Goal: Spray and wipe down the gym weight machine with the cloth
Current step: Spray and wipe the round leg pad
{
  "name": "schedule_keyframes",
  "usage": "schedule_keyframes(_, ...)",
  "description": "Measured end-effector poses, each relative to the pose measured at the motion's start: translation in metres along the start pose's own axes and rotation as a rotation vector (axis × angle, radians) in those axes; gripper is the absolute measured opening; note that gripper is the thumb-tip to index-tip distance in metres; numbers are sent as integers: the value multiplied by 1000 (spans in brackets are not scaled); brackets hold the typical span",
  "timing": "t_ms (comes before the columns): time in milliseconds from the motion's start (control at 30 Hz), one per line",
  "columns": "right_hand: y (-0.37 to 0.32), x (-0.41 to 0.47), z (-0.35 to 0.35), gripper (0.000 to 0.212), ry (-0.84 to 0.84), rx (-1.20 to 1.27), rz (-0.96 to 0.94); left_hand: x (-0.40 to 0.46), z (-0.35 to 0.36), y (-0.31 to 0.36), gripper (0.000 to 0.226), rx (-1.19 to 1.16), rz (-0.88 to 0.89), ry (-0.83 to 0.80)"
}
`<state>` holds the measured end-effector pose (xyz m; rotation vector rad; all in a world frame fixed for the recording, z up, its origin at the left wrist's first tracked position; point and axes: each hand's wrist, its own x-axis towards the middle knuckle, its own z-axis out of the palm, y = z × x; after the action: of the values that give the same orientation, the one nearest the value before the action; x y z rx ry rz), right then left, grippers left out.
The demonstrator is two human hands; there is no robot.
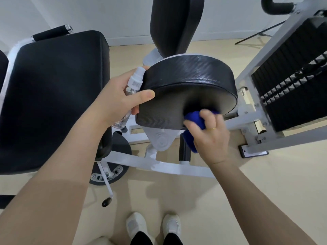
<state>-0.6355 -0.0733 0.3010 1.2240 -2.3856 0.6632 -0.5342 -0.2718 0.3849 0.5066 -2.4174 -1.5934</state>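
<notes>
Head view looks down on a white-framed gym weight machine (177,165) standing on a beige floor (265,191), with its black weight stack (290,82) at the right edge of the floor area and a large flat seat pad (53,96) at the left. An upright back pad (175,23) rises behind, toward the far wall. Between them sits a thick round black pad (189,85), tilted so its underside faces the person, whose white shoes (154,227) show at the near edge.

The left hand (113,99) grips a small clear spray bottle (131,89) with a white cap, thumb pressed on the pad's rim as if steadying it; the bottle lies just beside the pad's left edge. The right hand (210,135) is closed round a bunched blue cloth (192,119), which it presses against the pad's lower face near its centre. A gold ring (212,128) sits on one finger.

The step in hand looks like wiping, not spraying: the cloth is in contact and slightly blurred. The pad's top shines, perhaps already damp. The next move likely calls for sweeping the cloth across the rest of the underside and around the rim while the left hand holds the pad firm, then shifting to the seat pad.
</notes>
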Motion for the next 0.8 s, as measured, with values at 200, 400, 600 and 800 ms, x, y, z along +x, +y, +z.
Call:
schedule_keyframes(200,-1,15,-27,1,74,103,122,-2,0,2,43,-5,-41,17)
schedule_keyframes(400,9,7,-19,32,282,38,-95,6,-2,0,43,27,-68,-18)
schedule_keyframes(600,31,-21,6,23,-28,-87,-114,7,-2,-7,44,41,-39,10)
schedule_keyframes(800,-3,21,-36,28,327,228,-7,16,-4,-4,45,-2,-59,-56)
